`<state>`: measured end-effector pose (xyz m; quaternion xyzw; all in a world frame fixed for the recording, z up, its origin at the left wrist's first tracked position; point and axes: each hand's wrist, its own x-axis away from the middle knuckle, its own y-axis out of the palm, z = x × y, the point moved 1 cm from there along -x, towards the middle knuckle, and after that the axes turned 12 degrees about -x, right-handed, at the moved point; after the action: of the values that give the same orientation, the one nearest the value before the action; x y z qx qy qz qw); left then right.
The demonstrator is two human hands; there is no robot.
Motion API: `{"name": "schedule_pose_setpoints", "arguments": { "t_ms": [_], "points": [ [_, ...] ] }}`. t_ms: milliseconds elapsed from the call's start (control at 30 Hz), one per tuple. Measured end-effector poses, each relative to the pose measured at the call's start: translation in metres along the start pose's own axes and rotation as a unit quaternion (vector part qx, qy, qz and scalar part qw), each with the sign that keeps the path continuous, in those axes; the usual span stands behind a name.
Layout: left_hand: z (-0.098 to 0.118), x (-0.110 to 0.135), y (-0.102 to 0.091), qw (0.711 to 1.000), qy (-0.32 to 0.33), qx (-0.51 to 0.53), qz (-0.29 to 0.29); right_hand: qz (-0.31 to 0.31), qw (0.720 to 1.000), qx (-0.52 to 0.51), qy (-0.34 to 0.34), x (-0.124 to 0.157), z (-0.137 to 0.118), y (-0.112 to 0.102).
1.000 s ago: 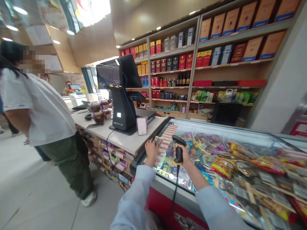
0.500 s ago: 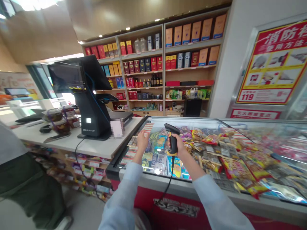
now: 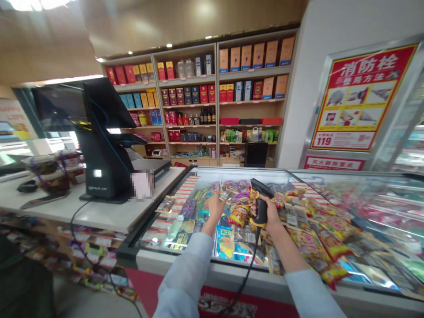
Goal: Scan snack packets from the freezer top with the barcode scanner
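Note:
My right hand (image 3: 270, 214) is wrapped round the grip of a black barcode scanner (image 3: 261, 198) with a yellow collar; its cable hangs down over the freezer's front. My left hand (image 3: 217, 205) reaches over the glass lid of the chest freezer (image 3: 232, 269), fingers curled around something small and shiny that I cannot make out. Both hands hover above packaged snacks seen through the glass. Light blue sleeves cover both my forearms.
A black checkout terminal (image 3: 99, 145) stands on the white counter (image 3: 99, 214) at left, with jars (image 3: 56, 174) beyond it. Shelves of boxed goods (image 3: 212, 92) line the back wall. A red fire-hydrant poster (image 3: 357, 101) hangs at right. A person's dark trousers (image 3: 23, 282) show at lower left.
The view has swung to the right; the person in the white shirt has left the frame almost entirely. My hands with the scanner have shifted rightward over the freezer lid.

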<state>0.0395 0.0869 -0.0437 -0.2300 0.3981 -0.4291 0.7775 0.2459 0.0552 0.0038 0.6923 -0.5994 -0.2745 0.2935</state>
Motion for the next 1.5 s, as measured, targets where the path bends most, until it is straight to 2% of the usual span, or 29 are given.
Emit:
{"name": "schedule_pose_setpoints", "arguments": {
  "t_ms": [133, 367, 667, 833, 967, 1133, 1300, 1500],
  "points": [
    [0.003, -0.004, 0.018, 0.998, -0.008, -0.063, -0.010, 0.026, 0.999, -0.018, 0.009, -0.004, 0.001, -0.013],
    [-0.001, -0.011, 0.042, 0.983, 0.030, -0.183, -0.003, 0.028, 1.000, -0.008, 0.009, 0.005, 0.007, -0.013],
    [0.002, -0.016, 0.050, 0.979, 0.031, -0.199, -0.041, 0.056, 0.998, 0.009, 0.018, 0.008, 0.007, -0.015],
    [0.006, -0.012, 0.045, 0.989, 0.036, -0.140, -0.039, 0.071, 0.997, 0.002, -0.011, 0.008, 0.010, -0.015],
    [0.007, -0.012, 0.043, 0.997, 0.020, -0.054, -0.042, 0.070, 0.998, -0.003, -0.003, 0.007, 0.011, -0.016],
    [0.006, -0.014, 0.041, 0.999, 0.005, 0.041, -0.002, 0.049, 0.999, 0.011, -0.006, 0.005, 0.012, -0.022],
    [0.014, -0.013, 0.027, 0.988, 0.037, 0.141, 0.047, 0.033, 0.999, 0.010, 0.002, 0.002, 0.014, -0.029],
    [0.026, -0.006, 0.017, 0.975, 0.119, 0.164, 0.091, 0.019, 0.999, 0.024, 0.009, 0.003, 0.015, -0.032]
  ]
}}
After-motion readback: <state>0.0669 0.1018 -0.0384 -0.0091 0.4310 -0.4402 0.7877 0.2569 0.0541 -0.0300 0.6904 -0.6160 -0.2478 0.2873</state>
